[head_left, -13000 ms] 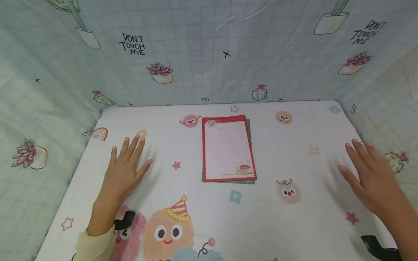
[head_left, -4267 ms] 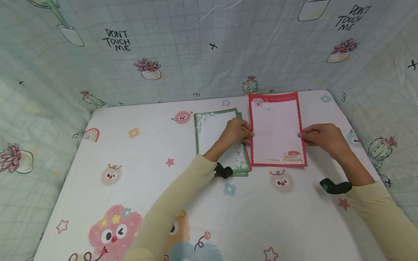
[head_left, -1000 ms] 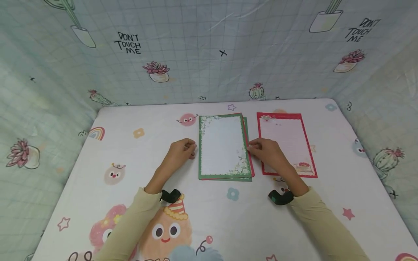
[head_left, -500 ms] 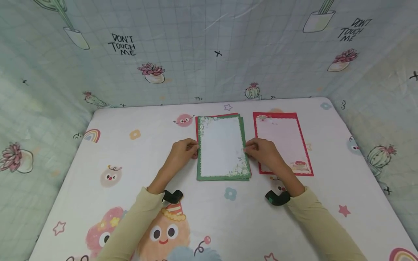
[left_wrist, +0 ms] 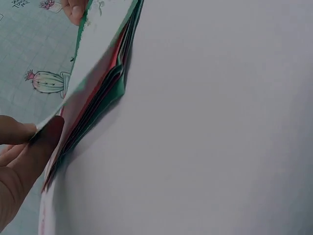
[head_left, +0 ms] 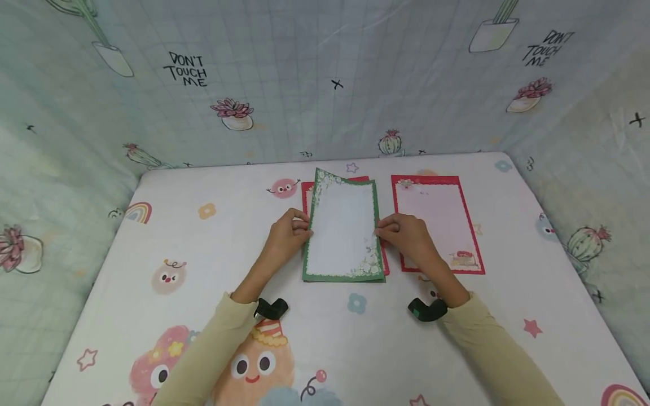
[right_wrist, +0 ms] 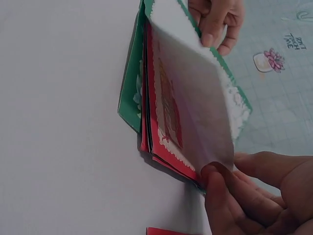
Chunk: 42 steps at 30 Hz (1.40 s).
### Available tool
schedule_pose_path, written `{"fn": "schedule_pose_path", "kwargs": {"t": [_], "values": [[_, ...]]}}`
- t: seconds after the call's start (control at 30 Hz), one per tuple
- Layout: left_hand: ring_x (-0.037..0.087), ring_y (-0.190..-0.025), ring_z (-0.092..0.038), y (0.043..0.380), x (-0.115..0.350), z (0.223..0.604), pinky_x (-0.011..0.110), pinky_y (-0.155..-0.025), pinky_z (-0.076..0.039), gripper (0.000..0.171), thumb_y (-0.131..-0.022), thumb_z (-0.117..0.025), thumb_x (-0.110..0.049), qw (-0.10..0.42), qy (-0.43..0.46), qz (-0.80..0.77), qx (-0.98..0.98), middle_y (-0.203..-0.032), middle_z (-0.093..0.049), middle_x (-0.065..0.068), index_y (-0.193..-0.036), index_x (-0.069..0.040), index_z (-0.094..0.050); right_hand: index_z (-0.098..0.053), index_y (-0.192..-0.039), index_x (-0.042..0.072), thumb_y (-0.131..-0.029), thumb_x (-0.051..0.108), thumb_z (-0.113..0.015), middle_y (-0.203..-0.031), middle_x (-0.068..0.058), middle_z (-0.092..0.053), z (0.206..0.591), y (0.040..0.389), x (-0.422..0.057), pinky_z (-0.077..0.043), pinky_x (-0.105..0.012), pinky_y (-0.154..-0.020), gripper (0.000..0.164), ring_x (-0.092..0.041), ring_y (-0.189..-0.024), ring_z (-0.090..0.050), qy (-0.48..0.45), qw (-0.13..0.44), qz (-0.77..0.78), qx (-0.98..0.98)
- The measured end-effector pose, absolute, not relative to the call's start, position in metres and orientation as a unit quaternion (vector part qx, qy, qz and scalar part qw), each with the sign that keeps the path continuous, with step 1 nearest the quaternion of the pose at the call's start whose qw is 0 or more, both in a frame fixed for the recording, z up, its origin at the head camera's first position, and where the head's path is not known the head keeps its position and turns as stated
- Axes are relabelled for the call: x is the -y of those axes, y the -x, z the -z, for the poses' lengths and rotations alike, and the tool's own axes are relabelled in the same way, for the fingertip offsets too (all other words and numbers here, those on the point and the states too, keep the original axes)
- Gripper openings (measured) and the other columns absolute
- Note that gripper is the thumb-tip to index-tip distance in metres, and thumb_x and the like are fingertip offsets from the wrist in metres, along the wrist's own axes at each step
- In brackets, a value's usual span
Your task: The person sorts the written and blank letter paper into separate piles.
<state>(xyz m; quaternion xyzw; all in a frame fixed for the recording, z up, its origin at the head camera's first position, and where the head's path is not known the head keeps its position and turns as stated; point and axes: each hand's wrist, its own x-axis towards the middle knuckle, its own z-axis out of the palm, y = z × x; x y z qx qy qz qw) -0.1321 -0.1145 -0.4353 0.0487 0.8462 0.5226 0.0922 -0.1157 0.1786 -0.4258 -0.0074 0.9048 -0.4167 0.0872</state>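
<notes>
A green-bordered sheet of paper (head_left: 342, 231) with white flowers is pinched along both long sides. My left hand (head_left: 288, 234) grips its left edge between thumb and fingers; my right hand (head_left: 406, 232) pinches the right edge. The sheet bows upward, its far left corner raised. Beneath it lies a stack of paper, topped by a red-bordered sheet (head_left: 305, 194). In the left wrist view the layered stack (left_wrist: 98, 95) shows red and green edges below the lifted sheet (left_wrist: 98, 39). From the right wrist, the red-bordered sheet (right_wrist: 161, 112) appears under the curved paper (right_wrist: 195, 98).
A separate red-bordered sheet (head_left: 437, 203) lies right of the stack, partly behind my right hand and wrist. The white table (head_left: 386, 344) carries printed cartoon figures. A patterned cloth (head_left: 284, 73) hangs behind and at both sides.
Over the last second both hands have gripped the top green-bordered sheet and raised it off the stack, uncovering red beneath. Earlier, a red-bordered sheet was moved from the stack to the right.
</notes>
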Motion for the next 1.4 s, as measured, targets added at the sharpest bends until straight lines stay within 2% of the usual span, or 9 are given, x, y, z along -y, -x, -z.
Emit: {"fn": "schedule_pose_path", "kwargs": {"t": [0.2,0.33,0.47,0.63,0.77,1.03,1.4], "values": [[0.025,-0.104,-0.072,0.132,0.114,0.434,0.035,-0.087,-0.059,0.033,-0.096,-0.068,-0.003,0.107,-0.030,-0.536,-0.837,-0.116,-0.073,0.018,-0.126,-0.001,-0.054,-0.067,-0.120,0.002,-0.095,0.022,-0.075,-0.097,-0.010,-0.078,0.429,0.118,-0.183,-0.053,-0.028,-0.077,0.033,-0.020,-0.081,-0.074,-0.002,0.083,0.434,-0.897],[0.025,-0.107,-0.071,0.133,0.117,0.435,0.032,-0.085,-0.059,0.039,-0.096,-0.068,-0.004,0.110,-0.026,-0.532,-0.839,-0.117,-0.073,0.018,-0.133,0.001,-0.057,-0.065,-0.129,0.003,-0.095,0.022,-0.074,-0.099,-0.010,-0.078,0.431,0.118,-0.185,-0.053,-0.029,-0.082,0.040,-0.019,-0.080,-0.075,-0.010,0.088,0.450,-0.889],[0.025,-0.105,-0.071,0.133,0.119,0.437,0.029,-0.085,-0.059,0.039,-0.096,-0.068,-0.003,0.105,-0.037,-0.521,-0.846,-0.115,-0.073,0.018,-0.133,0.005,-0.061,-0.066,-0.133,0.005,-0.096,0.025,-0.072,-0.098,-0.008,-0.078,0.432,0.118,-0.186,-0.052,-0.027,-0.082,0.043,-0.018,-0.080,-0.074,-0.015,0.104,0.466,-0.879],[0.024,-0.102,-0.072,0.134,0.117,0.439,0.032,-0.087,-0.060,0.036,-0.096,-0.068,-0.004,0.097,-0.056,-0.521,-0.846,-0.113,-0.074,0.018,-0.130,0.006,-0.062,-0.066,-0.133,0.004,-0.097,0.025,-0.071,-0.106,-0.011,-0.077,0.434,0.118,-0.189,-0.056,-0.019,-0.079,0.041,-0.019,-0.083,-0.075,-0.030,0.116,0.499,-0.858],[0.023,-0.096,-0.073,0.135,0.115,0.439,0.031,-0.082,-0.061,0.033,-0.098,-0.067,-0.007,0.094,-0.057,-0.530,-0.841,-0.111,-0.075,0.016,-0.129,0.006,-0.063,-0.067,-0.130,0.003,-0.098,0.024,-0.071,-0.112,-0.014,-0.075,0.435,0.118,-0.191,-0.059,-0.020,-0.078,0.039,-0.020,-0.085,-0.075,-0.035,0.114,0.517,-0.848],[0.017,-0.081,-0.072,0.134,0.117,0.437,0.026,-0.072,-0.060,0.027,-0.099,-0.068,-0.011,0.080,-0.047,-0.525,-0.846,-0.102,-0.077,0.014,-0.121,0.005,-0.068,-0.069,-0.123,0.001,-0.097,0.024,-0.072,-0.109,-0.014,-0.076,0.434,0.117,-0.191,-0.058,-0.018,-0.077,0.035,-0.023,-0.086,-0.074,-0.037,0.099,0.539,-0.836],[0.018,-0.082,-0.072,0.135,0.121,0.437,0.031,-0.074,-0.061,0.024,-0.099,-0.068,-0.012,0.076,-0.040,-0.545,-0.834,-0.101,-0.077,0.015,-0.117,0.003,-0.071,-0.069,-0.122,0.003,-0.096,0.027,-0.073,-0.108,-0.013,-0.076,0.435,0.115,-0.190,-0.055,-0.014,-0.079,0.036,-0.026,-0.090,-0.075,-0.026,0.092,0.547,-0.832]]}}
